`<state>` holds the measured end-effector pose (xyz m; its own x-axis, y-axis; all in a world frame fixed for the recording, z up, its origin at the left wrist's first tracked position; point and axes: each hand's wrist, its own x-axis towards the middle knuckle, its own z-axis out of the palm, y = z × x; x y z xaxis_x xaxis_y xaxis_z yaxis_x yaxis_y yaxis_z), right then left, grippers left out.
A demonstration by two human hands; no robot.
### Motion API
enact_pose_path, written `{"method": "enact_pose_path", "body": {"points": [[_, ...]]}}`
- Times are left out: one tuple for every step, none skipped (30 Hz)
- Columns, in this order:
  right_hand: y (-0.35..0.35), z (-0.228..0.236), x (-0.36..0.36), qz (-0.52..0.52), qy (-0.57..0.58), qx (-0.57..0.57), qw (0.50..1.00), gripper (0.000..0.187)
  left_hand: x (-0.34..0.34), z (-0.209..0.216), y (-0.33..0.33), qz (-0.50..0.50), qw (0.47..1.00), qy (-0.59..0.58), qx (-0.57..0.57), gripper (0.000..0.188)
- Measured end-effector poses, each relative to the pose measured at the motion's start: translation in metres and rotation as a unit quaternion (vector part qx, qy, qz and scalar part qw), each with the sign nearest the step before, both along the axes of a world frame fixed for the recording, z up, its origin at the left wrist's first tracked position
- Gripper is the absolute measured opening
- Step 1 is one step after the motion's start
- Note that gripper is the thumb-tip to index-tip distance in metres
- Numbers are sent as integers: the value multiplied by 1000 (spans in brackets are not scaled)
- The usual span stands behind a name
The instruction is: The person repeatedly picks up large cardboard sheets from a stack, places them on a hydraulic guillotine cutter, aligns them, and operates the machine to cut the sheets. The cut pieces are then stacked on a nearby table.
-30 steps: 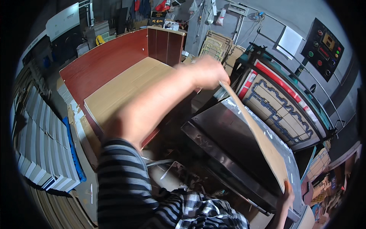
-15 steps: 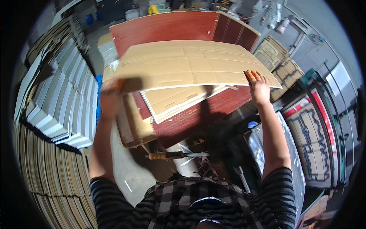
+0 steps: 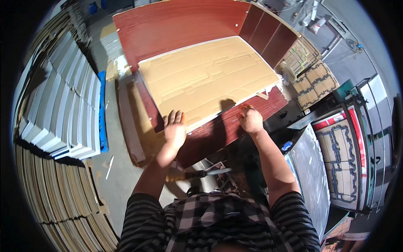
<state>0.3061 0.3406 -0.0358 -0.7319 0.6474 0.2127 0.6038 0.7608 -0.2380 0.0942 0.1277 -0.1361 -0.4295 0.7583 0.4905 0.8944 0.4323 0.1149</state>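
Observation:
A large tan cardboard sheet (image 3: pixel 208 75) lies flat on a stack of similar sheets on a red-brown wooden table (image 3: pixel 176 23). My left hand (image 3: pixel 174 128) rests flat with fingers spread on the sheet's near left edge. At the near right edge my right hand (image 3: pixel 250 119) has its fingers curled against the sheet; whether it grips the sheet is hard to tell. Both forearms reach up from my striped sleeves.
Stacks of white and tan boards (image 3: pixel 63 105) fill the left side. A blue pallet edge (image 3: pixel 102 111) lies on the floor beside them. A metal machine bed (image 3: pixel 308 164) with a red-framed panel (image 3: pixel 342 159) stands at the right. Cardboard stacks (image 3: pixel 312 84) sit behind it.
The cardboard sheet, held up and carried over from the machine, now lies flat on the stack. Both hands have come down to its near edge.

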Motion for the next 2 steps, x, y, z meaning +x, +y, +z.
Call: {"method": "enact_pose_path", "body": {"points": [[12,-5,2,-8,-11,-10,1000,32,1,-6,2,-2,999,35,-3,33],[24,1,12,-28,-8,-2,1000,32,-5,-1,-1,-24,999,-19,-42,42]]}}
